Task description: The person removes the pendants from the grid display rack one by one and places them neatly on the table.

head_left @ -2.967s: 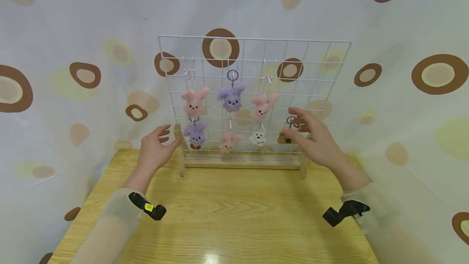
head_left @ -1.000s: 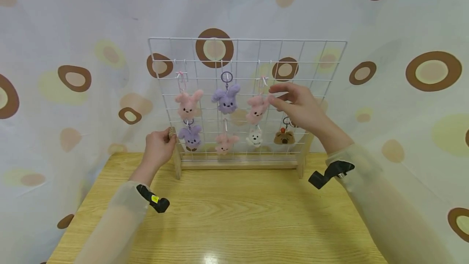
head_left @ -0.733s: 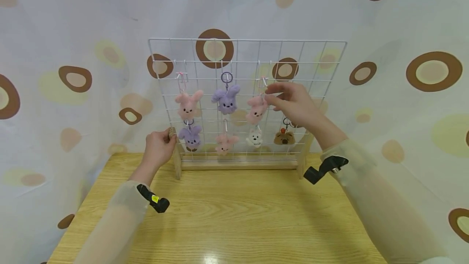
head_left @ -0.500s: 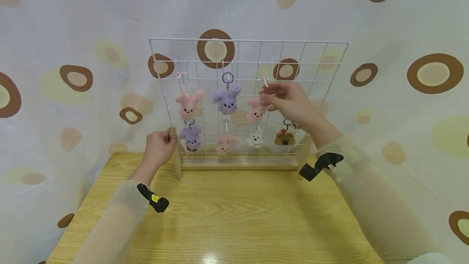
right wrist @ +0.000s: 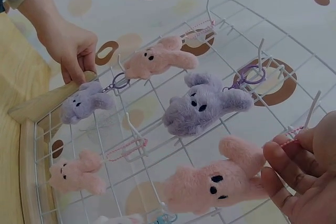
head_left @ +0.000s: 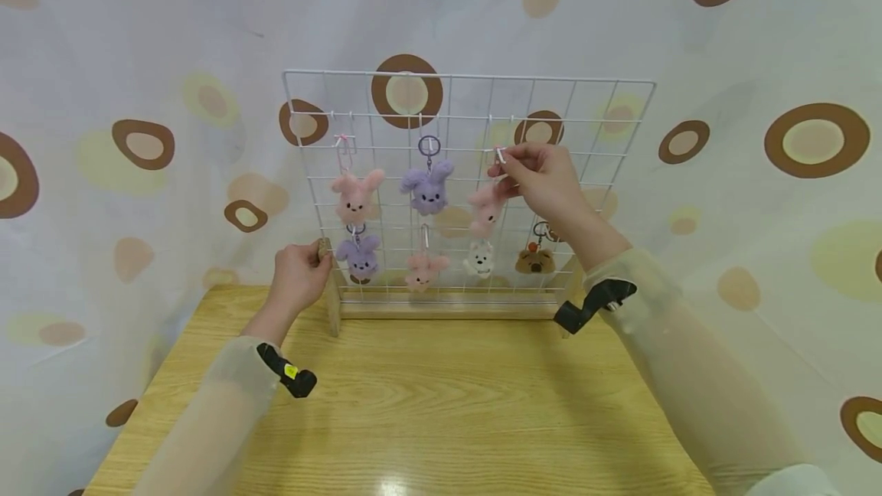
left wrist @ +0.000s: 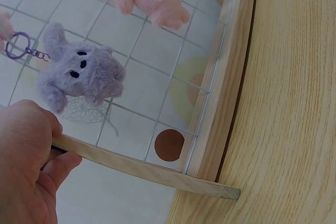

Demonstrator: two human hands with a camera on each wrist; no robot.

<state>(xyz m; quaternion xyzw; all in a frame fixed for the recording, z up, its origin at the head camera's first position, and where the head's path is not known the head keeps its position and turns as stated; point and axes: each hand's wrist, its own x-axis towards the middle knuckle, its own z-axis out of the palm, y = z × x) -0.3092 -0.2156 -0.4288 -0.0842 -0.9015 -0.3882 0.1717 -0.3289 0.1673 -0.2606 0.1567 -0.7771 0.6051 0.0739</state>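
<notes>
My left hand (head_left: 298, 275) grips the left wooden post (left wrist: 142, 170) of a stand that holds up a white wire grid (head_left: 475, 76). At the upper right of the grid, my right hand (head_left: 547, 181) pinches the pink cord (right wrist: 292, 136) of a pink plush bunny keychain (head_left: 485, 211). That cord still lies at a white hook (right wrist: 313, 107), and some fingers sit against the bunny's ear. A purple bunny keychain (head_left: 429, 191) hangs to its left, and a white plush dog (head_left: 480, 259) just below. Beside the left hand is a lower purple bunny (left wrist: 84, 72).
Other keychains hang on the grid: a pink bunny (head_left: 355, 201) at upper left, a pink bunny (head_left: 426, 271) at lower middle, a brown bear (head_left: 535, 261) at lower right. The stand rests on a wooden table (head_left: 427, 404) before a spotted curtain (head_left: 730, 251).
My left hand closed round the post. The right hand went from near the brown bear up and left to the upper right pink bunny and took hold of its cord; the bunny turned slightly.
</notes>
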